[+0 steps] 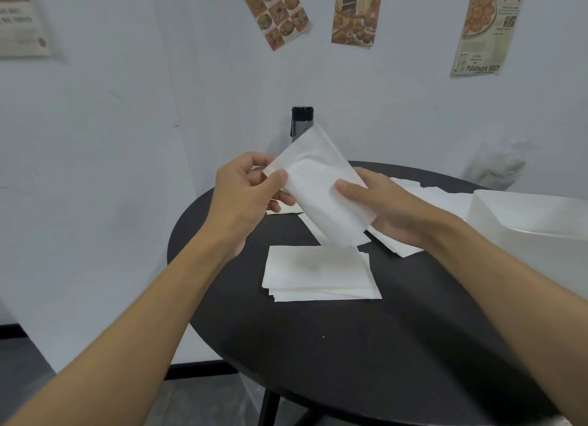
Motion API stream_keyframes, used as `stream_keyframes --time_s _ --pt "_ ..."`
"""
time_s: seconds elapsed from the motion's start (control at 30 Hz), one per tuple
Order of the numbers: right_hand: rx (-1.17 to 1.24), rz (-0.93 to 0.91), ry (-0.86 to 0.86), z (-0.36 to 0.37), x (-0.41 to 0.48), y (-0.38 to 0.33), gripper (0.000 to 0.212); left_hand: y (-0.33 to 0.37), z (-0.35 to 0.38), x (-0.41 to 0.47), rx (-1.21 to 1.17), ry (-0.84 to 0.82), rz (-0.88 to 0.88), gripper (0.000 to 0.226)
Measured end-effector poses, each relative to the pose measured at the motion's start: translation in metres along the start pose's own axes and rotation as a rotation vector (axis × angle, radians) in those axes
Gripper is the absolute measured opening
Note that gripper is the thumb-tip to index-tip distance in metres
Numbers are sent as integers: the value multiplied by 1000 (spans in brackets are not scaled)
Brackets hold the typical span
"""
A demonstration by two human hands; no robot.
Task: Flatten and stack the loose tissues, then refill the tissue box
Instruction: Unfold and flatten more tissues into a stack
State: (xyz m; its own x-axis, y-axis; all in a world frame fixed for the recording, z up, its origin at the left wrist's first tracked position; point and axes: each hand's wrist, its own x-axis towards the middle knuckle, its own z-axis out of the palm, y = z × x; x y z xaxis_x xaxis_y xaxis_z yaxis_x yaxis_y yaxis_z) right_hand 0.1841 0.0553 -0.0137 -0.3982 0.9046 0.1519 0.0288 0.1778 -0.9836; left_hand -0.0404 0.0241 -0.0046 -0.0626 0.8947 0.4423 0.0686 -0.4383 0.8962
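A folded white tissue (321,186) is held up above the round black table (334,346). My left hand (248,193) pinches its upper left corner between thumb and fingers. My right hand (388,209) grips its right edge, thumb on top and fingers underneath. Below the held tissue lies a neat stack of flattened tissues (319,274) on the table. Loose tissues (426,193) lie spread behind and under my right hand. The white tissue box (534,231) stands at the table's right edge, only partly in view.
A black-capped grey bottle (301,121) stands at the table's far edge against the white wall. A crumpled clear plastic bag (496,164) sits at the back right. Posters hang on the wall. The floor drops away left of the table.
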Motion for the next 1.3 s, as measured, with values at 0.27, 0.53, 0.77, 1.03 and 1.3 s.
stream_keyframes --time_s 0.27,0.53,0.77,1.03,1.3 --pt "157 123 -13 6 -7 9 41 -1 -10 -17 59 -19 -5 32" --pt "-341 159 167 6 -13 28 27 -36 -24 -45 397 -292 -167 42" --pt "-785 184 126 0 -13 51 37 -53 -30 -54 746 -451 -96 17" --pt "-873 266 7 -4 -23 57 85 -69 -28 -48 908 -331 -142 42" --pt "-782 183 -70 8 -35 46 26 -64 -23 -54 800 -372 -150 53"
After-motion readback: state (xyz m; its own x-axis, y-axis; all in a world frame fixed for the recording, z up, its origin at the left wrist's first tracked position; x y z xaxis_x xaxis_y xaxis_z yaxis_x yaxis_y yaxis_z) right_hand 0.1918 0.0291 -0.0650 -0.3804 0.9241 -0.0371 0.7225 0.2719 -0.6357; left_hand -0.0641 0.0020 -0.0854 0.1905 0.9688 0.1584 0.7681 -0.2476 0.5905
